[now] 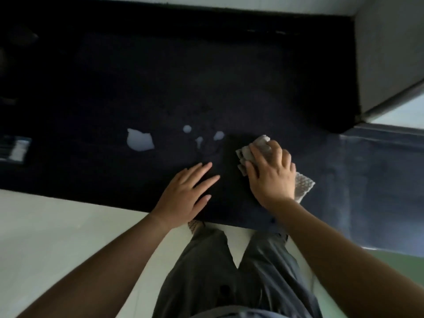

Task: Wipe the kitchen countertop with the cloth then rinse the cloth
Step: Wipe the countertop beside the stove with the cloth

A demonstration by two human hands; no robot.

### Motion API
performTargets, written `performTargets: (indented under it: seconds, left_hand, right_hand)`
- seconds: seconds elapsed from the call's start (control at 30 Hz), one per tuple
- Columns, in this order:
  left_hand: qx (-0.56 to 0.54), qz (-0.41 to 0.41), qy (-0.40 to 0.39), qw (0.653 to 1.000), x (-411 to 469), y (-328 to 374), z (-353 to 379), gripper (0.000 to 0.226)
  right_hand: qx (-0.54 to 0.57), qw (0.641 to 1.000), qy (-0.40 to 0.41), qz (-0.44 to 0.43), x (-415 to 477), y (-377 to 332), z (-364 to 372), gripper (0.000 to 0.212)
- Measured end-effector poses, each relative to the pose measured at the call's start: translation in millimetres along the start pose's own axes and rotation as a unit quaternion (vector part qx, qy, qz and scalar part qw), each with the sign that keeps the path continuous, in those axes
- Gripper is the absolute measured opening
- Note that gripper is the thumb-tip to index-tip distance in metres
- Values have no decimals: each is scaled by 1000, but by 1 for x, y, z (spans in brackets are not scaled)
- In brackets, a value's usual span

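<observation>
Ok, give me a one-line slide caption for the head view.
Right hand presses the cloth on the dark countertop beside pale puddles; left hand rests flat.

I see a grey waffle-textured cloth [257,150] on the black countertop [160,76], pale puddles [139,140] at 9 o'clock.

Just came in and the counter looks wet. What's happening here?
A person is wiping the dark countertop. The right hand presses a grey cloth flat on it, while the left hand rests open beside it. Several pale puddles lie left of the cloth, not yet wiped.
</observation>
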State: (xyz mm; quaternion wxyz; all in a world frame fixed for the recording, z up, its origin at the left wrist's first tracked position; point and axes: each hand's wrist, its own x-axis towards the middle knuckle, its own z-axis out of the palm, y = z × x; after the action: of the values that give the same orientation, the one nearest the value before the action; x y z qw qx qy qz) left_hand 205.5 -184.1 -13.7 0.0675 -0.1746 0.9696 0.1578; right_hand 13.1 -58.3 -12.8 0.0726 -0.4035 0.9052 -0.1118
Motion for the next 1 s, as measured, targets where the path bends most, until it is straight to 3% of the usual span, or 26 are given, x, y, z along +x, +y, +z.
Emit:
performTargets:
  seconds: [0.07, 0.13, 0.3, 0.37, 0.5, 0.57, 0.73, 0.87, 1.0]
  left_hand:
    - [-9, 21, -4, 1000, -1, -8, 1, 48]
    - [-15, 22, 6, 1000, 1, -10, 2, 47]
    - [-10, 27, 23, 999, 1, -15, 10, 48]
    - [-8, 29, 21, 999, 1, -14, 9, 48]
    - [-8, 28, 16, 999, 1, -14, 6, 48]
    - [-10, 26, 18, 999, 1, -14, 6, 48]
    - [-3, 23, 18, 1000, 1, -14, 10, 48]
    - [1, 17, 4, 1000, 2, -11, 5, 49]
    - [3, 15, -4, 1000, 0, -10, 3, 49]
  right_hand:
    - [-11, 999, 12, -50, -15, 5, 0, 42]
    - [-9, 999, 21, -47, -17, 10, -3, 41]
    - [36, 990, 42, 131, 35, -21, 5, 39]
    - [45, 992, 45, 109, 43, -32, 8, 40]
    - [36, 999, 23, -19, 9, -22, 4, 38]
    - [26, 999, 34, -30, -1, -5, 0, 38]
    - [56, 993, 48, 93, 62, -18, 4, 41]
    - [48, 998, 2, -29, 58, -43, 9, 41]
    - [46, 990, 0, -132, 18, -12, 4, 40]
